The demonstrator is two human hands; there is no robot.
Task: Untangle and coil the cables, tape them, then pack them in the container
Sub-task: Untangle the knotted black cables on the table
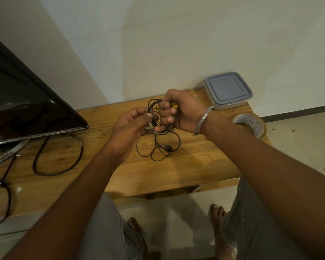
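Forearms (79, 194) reach over the desk (186, 175). Right grip (178, 109) is closed round one black cable (168, 147) bundle; left grip (131, 124) pinches its strands just beside, loose loops hanging beneath both. One lidded container (228, 90) and one tape roll (251, 124) sit right of the right grip.

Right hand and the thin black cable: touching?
Touching. The head view shows the right hand curled round several bunched loops of the thin black cable, gripping them with no gap.
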